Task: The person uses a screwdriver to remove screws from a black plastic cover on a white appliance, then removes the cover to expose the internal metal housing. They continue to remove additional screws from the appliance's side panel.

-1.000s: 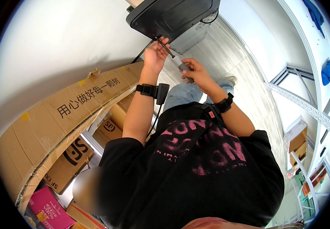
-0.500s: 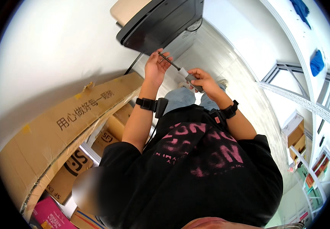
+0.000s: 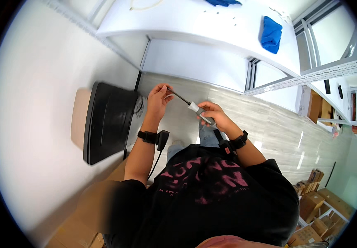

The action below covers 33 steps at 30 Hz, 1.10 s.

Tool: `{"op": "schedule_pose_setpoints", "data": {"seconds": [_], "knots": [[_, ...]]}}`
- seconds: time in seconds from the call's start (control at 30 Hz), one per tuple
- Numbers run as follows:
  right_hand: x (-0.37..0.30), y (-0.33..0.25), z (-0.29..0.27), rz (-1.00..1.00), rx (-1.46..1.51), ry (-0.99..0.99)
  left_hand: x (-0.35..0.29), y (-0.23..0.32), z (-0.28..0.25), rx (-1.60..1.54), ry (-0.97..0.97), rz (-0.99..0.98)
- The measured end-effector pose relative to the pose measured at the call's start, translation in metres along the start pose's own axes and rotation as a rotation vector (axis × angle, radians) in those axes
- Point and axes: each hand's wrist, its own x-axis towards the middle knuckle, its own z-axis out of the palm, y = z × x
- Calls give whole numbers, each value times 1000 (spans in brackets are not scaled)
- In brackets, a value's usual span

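Observation:
A screwdriver [image 3: 180, 96] with a long dark shaft and a grey-and-white handle is held in front of my body, slanting down to the right. The fingers of my right hand [image 3: 216, 115] wrap round its handle. At the other end, the fingertips of my left hand [image 3: 157, 102] pinch the shaft near its tip. The tip itself is partly covered by those fingers. Both wrists wear black straps with small black boxes.
To the left, a black shell with a beige side [image 3: 111, 122] stands by the white wall. Ahead is a white table [image 3: 178, 20] bearing a folded blue cloth [image 3: 272, 34] and a few small dark bits. Cardboard boxes [image 3: 312, 205] sit on racks at lower right.
My view and body have turned right: the black shell has shifted to the left side, and the table has come in ahead. Both hands keep their hold on the screwdriver.

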Motion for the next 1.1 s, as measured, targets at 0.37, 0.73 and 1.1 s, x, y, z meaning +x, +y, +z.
{"op": "schedule_pose_setpoints", "data": {"seconds": [0.37,0.73,1.1], "knots": [[48,-117,-158,-85,183,18,203,34,162,470,111,250],[87,-139,-189,3,237,26,284,30,190,1313,306,826],[84,-148,-195,14,199,48,288,24,192,1399,384,863]]}}
